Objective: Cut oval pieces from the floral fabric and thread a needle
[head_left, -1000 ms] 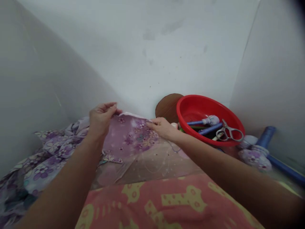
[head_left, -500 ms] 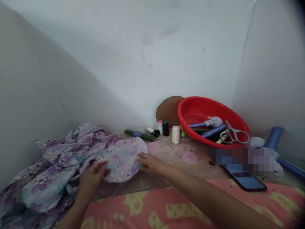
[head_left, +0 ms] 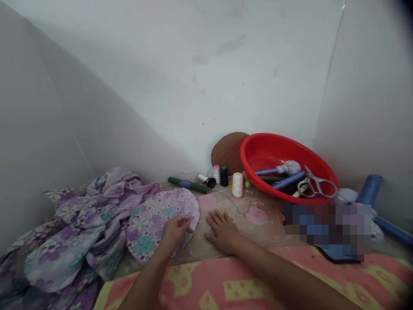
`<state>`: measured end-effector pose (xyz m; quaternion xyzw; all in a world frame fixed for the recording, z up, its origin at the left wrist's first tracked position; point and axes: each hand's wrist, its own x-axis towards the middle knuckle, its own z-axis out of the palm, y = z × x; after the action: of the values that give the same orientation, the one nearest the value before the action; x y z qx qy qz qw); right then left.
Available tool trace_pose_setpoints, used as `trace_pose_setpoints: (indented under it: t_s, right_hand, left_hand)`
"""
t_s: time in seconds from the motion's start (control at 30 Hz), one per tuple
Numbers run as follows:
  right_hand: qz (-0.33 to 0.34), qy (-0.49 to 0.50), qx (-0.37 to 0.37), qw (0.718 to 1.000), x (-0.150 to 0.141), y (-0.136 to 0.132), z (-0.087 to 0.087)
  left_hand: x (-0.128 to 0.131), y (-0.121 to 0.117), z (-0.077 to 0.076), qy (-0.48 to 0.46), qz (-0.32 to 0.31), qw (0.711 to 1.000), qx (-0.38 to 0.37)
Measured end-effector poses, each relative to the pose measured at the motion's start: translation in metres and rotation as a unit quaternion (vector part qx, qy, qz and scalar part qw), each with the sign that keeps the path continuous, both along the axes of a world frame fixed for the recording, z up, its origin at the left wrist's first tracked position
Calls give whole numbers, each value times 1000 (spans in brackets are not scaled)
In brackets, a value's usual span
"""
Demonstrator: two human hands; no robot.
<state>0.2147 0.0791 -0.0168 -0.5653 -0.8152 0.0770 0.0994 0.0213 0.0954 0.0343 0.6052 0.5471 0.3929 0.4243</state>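
Observation:
A round piece of floral fabric, lilac with white and teal flowers, lies flat on the table. My left hand is over its right part, fingers curled in; whatever they hold, if anything, is hidden. A small reddish spot shows by the fingertips. Just right of the fabric, my right hand rests palm down on the tabletop with its fingers spread. On the left, a heap of the same floral fabric lies crumpled beside the round piece.
A tilted red basin holds scissors and purple-wrapped sticks. Several thread spools, including a white spool, stand near the wall, with a green stick beside them. A phone lies at right. A pink-yellow cloth covers the front edge.
My left hand has moved right, from the round fabric's left edge to above its right part. My right hand has left the fabric and now lies flat on the table. The fabric has turned slightly.

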Motion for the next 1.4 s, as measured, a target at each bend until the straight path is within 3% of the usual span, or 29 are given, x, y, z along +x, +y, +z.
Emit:
trace_pose_setpoints:
  t_s: [0.1,0.23,0.43,0.6,0.7,0.77,0.97,1.23,1.4]
  right_hand:
    - [-14,-9,-13,1000,18,2,-1]
    - [-15,-16,-23,999,43,4,1]
    - [26,13,-22,999,57,3,15]
    - [-7,77,68,995,72,-7,39]
    - [-36,23,18,999,93,-25,53]
    - [-28,-27,-29,999,109,-44,60]
    - [-1,-97,-78,992,146,-90,61]
    - [20,-83,-64,994,156,-90,48]
    - [-53,-90,-56,993,157,-99,43]
  left_hand:
    - [1,8,-21,-32,22,999,-32]
    - [-8,11,-30,-64,34,996,-53]
    - [-12,2,-16,-91,31,993,-68]
    - [-9,-27,5,-23,-69,996,-55]
    - [-12,-49,9,49,-113,991,-46]
    - [-18,-59,6,118,-109,987,-19]
    - [-43,-69,-7,367,-68,925,63]
    - [-50,-67,-22,486,-8,856,176]
    - [-57,-65,-32,550,15,813,191]
